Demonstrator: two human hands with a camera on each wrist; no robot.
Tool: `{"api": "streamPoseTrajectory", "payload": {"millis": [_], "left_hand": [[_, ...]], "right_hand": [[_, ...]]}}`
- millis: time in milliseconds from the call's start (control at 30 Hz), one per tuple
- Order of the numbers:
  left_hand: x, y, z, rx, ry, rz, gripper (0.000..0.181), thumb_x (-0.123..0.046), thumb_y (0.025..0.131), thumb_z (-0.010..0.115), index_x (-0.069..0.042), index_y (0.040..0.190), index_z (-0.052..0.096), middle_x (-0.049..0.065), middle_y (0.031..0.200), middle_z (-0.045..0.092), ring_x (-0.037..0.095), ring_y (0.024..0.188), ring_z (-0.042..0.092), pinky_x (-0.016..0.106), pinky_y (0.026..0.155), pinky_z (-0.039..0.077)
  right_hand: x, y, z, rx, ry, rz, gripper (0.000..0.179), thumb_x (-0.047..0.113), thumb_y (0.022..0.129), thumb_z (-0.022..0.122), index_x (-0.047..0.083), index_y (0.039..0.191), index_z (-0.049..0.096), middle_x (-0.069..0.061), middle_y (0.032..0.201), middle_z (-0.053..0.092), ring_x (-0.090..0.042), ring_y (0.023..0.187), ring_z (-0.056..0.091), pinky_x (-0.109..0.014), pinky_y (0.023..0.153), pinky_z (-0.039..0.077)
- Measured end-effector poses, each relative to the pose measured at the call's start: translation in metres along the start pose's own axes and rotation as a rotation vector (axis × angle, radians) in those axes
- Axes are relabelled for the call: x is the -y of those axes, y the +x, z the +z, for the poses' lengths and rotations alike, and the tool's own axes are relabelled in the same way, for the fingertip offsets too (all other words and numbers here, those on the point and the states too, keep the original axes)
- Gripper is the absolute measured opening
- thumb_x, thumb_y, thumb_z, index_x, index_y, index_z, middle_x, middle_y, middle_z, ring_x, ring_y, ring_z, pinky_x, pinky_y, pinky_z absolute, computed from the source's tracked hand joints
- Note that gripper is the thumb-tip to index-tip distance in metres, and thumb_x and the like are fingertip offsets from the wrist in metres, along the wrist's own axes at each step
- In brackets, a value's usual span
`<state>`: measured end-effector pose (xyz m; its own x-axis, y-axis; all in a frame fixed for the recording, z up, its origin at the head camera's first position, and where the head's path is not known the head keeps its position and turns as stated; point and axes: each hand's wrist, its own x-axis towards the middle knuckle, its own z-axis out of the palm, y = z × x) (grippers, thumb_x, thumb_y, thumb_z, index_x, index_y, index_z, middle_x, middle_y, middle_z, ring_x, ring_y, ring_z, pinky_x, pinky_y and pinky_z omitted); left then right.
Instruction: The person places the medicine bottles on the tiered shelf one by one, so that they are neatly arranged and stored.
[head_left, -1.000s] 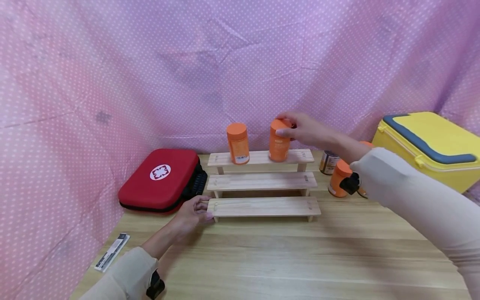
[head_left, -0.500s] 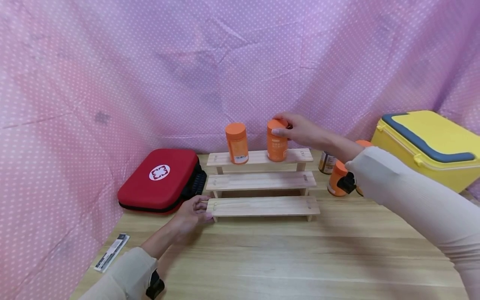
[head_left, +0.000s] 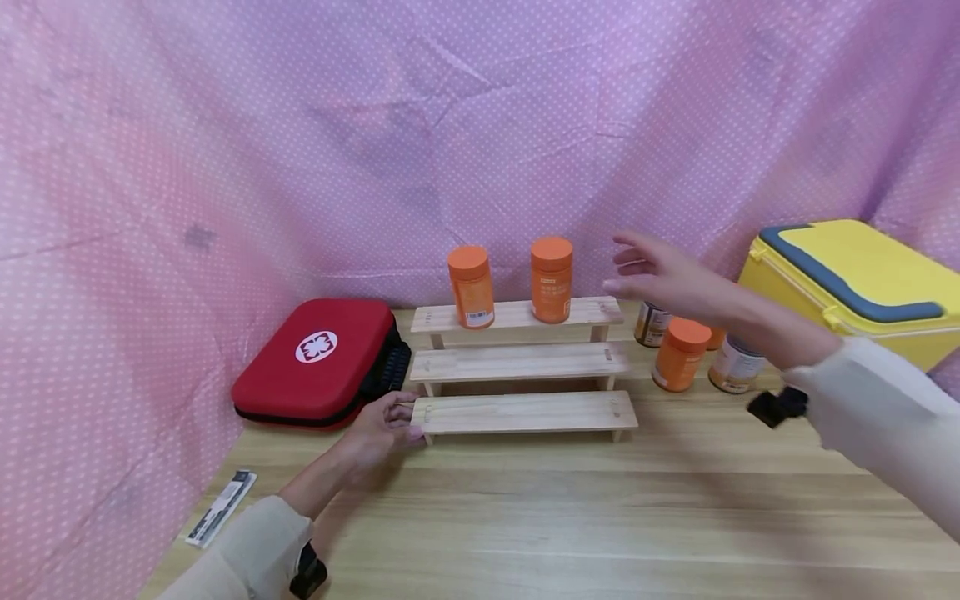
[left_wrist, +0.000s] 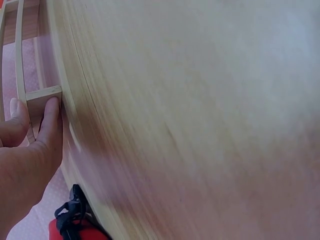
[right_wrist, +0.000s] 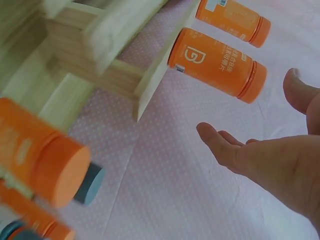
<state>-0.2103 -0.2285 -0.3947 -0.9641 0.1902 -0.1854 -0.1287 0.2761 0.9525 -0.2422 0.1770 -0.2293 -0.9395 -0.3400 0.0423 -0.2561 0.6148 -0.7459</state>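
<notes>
A three-tier wooden display rack (head_left: 524, 412) stands on the table. My left hand (head_left: 377, 429) holds its lowest tier at the left end. In the left wrist view the thumb and a finger (left_wrist: 50, 120) meet the end of the board and its support. Two orange lidded bottles, a left bottle (head_left: 472, 287) and a right bottle (head_left: 551, 281), stand upright on the top tier, spaced apart. My right hand (head_left: 667, 275) hovers to the right of them, fingers spread, holding nothing. The right wrist view shows a gap between this hand and the nearer bottle (right_wrist: 217, 65).
Right of the rack stand another orange bottle (head_left: 680, 354), a dark-labelled can (head_left: 652, 323) and a pale-labelled container (head_left: 737, 367). A yellow box (head_left: 862, 283) sits behind them. A red first-aid case (head_left: 318, 358) and a flat packet (head_left: 221, 508) lie on the left.
My right hand has let go of the right-hand bottle on the top tier and moved away to the right. That bottle stays standing there; the left hand keeps its place at the rack.
</notes>
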Motion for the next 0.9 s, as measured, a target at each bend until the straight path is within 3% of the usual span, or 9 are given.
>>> {"api": "streamPoseTrajectory", "payload": {"millis": [200, 400, 633, 900], "left_hand": [[0.000, -0.002, 0.000, -0.004, 0.012, -0.014, 0.051, 0.014, 0.085, 0.061, 0.006, 0.133, 0.043, 0.023, 0.116, 0.059, 0.026, 0.099, 0.061, 0.035, 0.083, 0.057], [-0.002, 0.000, 0.000, -0.012, 0.031, -0.021, 0.052, 0.014, 0.085, 0.062, 0.004, 0.132, 0.044, 0.022, 0.116, 0.060, 0.025, 0.098, 0.061, 0.036, 0.083, 0.058], [-0.001, 0.000, -0.001, 0.035, -0.025, 0.017, 0.051, 0.017, 0.086, 0.058, 0.011, 0.133, 0.039, 0.026, 0.115, 0.057, 0.023, 0.096, 0.062, 0.037, 0.083, 0.057], [-0.002, 0.000, -0.001, 0.010, 0.024, 0.006, 0.051, 0.015, 0.085, 0.060, 0.010, 0.132, 0.042, 0.024, 0.115, 0.059, 0.024, 0.098, 0.061, 0.034, 0.082, 0.058]], "right_hand": [[-0.022, -0.044, -0.007, -0.106, -0.089, -0.015, 0.076, 0.029, 0.093, 0.065, 0.006, 0.152, 0.022, -0.024, 0.145, 0.038, -0.042, 0.132, 0.037, -0.061, 0.103, 0.037], [-0.051, -0.072, -0.013, -0.221, -0.173, -0.019, 0.069, 0.024, 0.091, 0.068, 0.005, 0.148, 0.032, -0.024, 0.141, 0.044, -0.046, 0.126, 0.042, -0.065, 0.096, 0.037], [-0.091, -0.086, -0.019, -0.261, -0.274, -0.106, 0.072, 0.015, 0.086, 0.073, -0.004, 0.144, 0.034, -0.032, 0.138, 0.042, -0.053, 0.119, 0.042, -0.067, 0.088, 0.038], [-0.126, -0.088, -0.024, -0.267, -0.346, -0.018, 0.070, 0.019, 0.088, 0.071, -0.011, 0.140, 0.035, -0.038, 0.128, 0.045, -0.054, 0.110, 0.046, -0.068, 0.083, 0.040]]}}
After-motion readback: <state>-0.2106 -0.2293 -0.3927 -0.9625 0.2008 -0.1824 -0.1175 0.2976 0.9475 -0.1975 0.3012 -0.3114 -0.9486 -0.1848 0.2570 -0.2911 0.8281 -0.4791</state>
